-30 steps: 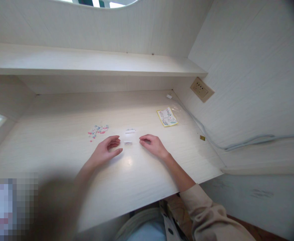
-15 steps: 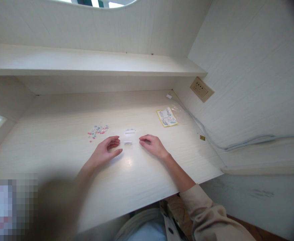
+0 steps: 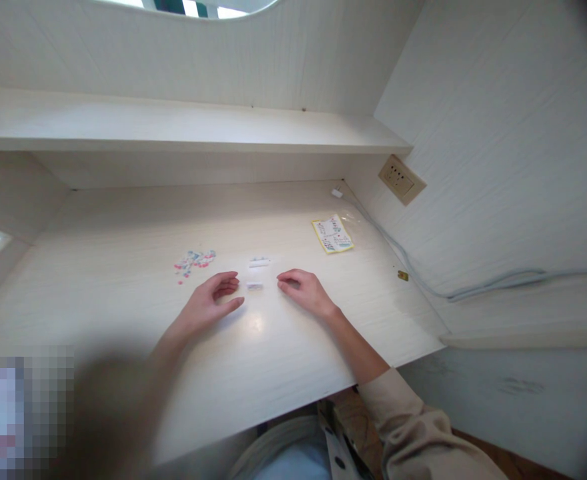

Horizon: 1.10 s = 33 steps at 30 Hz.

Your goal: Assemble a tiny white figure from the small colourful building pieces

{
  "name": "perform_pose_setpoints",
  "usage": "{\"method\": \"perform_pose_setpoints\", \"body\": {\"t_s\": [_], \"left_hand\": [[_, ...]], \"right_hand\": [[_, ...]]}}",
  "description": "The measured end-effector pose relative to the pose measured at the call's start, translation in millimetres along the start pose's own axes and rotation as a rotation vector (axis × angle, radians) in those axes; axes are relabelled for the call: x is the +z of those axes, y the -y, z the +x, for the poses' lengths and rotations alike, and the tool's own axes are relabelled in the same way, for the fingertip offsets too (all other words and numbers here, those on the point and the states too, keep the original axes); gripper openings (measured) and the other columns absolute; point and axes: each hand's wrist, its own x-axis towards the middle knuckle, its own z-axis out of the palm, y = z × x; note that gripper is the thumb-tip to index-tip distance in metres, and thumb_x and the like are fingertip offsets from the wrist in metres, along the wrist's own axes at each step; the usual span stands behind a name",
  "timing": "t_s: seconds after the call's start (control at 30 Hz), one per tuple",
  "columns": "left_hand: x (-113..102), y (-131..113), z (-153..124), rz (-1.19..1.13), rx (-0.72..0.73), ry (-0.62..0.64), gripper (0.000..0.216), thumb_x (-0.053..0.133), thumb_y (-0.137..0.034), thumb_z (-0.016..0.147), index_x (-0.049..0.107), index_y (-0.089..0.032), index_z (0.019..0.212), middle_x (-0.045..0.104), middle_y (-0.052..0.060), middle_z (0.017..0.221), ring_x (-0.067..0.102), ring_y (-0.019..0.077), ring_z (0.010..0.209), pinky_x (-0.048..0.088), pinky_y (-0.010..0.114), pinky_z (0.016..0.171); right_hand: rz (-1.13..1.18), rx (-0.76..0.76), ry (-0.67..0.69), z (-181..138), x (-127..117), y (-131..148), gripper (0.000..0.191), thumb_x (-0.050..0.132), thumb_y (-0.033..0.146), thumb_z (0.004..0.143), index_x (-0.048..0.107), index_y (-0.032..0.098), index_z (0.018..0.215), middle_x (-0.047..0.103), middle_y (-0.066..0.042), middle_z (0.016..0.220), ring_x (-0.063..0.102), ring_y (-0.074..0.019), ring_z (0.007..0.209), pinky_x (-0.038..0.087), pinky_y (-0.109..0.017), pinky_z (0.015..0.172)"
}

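Note:
My left hand (image 3: 213, 299) rests on the desk with thumb and fingers apart, holding nothing. Just right of its fingertips lies a small whitish block (image 3: 254, 286), which it does not touch. Beyond that block is a small white strip-shaped piece (image 3: 259, 263) with tiny bits along its far side. On the other side of these pieces, my right hand (image 3: 303, 291) is closed, its fingers curled and thumb against them; anything between the fingertips is hidden or too small to make out. A scatter of tiny pink, blue and white pieces (image 3: 196, 260) lies beyond my left hand.
A printed sheet with a yellow edge (image 3: 332, 234) lies on the desk (image 3: 263, 393) at the back right, beside clear plastic. A grey cable (image 3: 398, 250) with a white plug (image 3: 337, 193) runs along the right wall, below a socket (image 3: 401, 180). A shelf (image 3: 193, 127) crosses the back.

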Motion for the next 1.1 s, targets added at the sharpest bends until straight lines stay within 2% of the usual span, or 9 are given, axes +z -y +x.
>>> {"method": "perform_pose_setpoints", "body": {"t_s": [0.47, 1.1], "left_hand": [[-2.4, 0.3, 3.1, -0.034, -0.006, 0.007, 0.061, 0.076, -0.042, 0.069, 0.055, -0.015, 0.12, 0.066, 0.011, 0.108, 0.066, 0.0248, 0.1, 0.051, 0.048, 0.098], [0.0, -0.5, -1.3, -0.006, -0.018, -0.002, 0.06, 0.075, -0.041, 0.07, 0.055, -0.015, 0.12, 0.066, 0.013, 0.111, 0.066, 0.0254, 0.102, 0.049, 0.049, 0.099]], "right_hand": [[0.02, 0.015, 0.048, 1.7, -3.4, -0.6, 0.02, 0.061, 0.029, 0.086, 0.072, 0.022, 0.102, 0.073, -0.005, 0.104, 0.067, -0.0161, 0.095, 0.053, -0.032, 0.09], [0.018, 0.0, 0.024, 2.0, -1.0, -2.1, 0.02, 0.062, 0.028, 0.085, 0.071, 0.021, 0.101, 0.073, -0.005, 0.101, 0.068, -0.0156, 0.091, 0.053, -0.031, 0.088]]}}
